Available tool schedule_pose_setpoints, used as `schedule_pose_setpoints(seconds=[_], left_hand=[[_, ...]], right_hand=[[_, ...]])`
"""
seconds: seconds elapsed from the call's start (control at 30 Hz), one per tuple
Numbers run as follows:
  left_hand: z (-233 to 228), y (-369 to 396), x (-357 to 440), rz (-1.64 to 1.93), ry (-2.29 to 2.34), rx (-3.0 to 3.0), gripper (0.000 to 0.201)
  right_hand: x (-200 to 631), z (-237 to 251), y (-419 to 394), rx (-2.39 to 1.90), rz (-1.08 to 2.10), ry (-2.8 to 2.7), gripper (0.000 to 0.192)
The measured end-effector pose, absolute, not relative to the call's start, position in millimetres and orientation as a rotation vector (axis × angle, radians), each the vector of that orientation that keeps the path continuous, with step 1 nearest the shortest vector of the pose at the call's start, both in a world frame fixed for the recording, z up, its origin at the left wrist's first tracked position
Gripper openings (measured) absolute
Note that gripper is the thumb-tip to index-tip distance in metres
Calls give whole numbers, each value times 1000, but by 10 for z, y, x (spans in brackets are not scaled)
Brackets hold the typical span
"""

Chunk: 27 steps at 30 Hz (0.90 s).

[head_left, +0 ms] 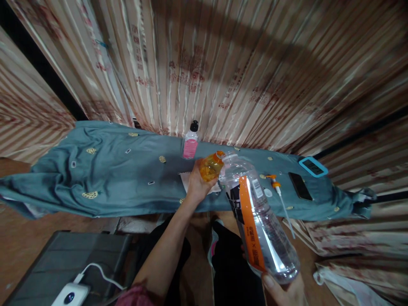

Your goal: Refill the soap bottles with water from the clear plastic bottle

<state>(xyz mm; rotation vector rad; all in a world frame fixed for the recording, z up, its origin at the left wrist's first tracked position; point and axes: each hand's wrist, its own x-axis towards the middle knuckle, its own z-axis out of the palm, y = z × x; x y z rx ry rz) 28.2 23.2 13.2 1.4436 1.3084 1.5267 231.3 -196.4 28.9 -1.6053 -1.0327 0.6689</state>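
Note:
My left hand (197, 187) is wrapped round an amber see-through bottle (210, 167), its mouth tilted to the right. Close against that mouth is the neck of a large clear plastic bottle (264, 225) with an orange and black label. My right hand (283, 291) grips this bottle near its base and holds it tilted, neck up and to the left. Whether the two mouths touch, I cannot tell. Under my left hand lies a pale cloth (185, 180). An orange pump head (276, 184) with a long white tube rests on the table to the right.
A small bottle with pink label (190, 148) and black cap stands at the table's back. On the right lie a dark phone (300, 186) and a blue-framed digital clock (313, 166). A green patterned cloth (127, 165) covers the table. Behind hangs a striped curtain (204, 63); a grey box (73, 259) stands lower left.

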Motion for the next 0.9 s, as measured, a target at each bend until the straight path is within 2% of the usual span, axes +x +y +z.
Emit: schedule_pose_setpoints(seconds=[0.4,0.77,0.9], left_hand=[[106,241,286,1535,1305,1460,65],[123,239,296,1536,1303,1432,65],[97,247,302,1545,1289,1430,66]], right_hand=[[2142,491,-1969,-1678,600,-999,85],[2235,471,-1964,-1709,525,-1101,95],[2244,480,-1976,-1698,564,-1086,92]])
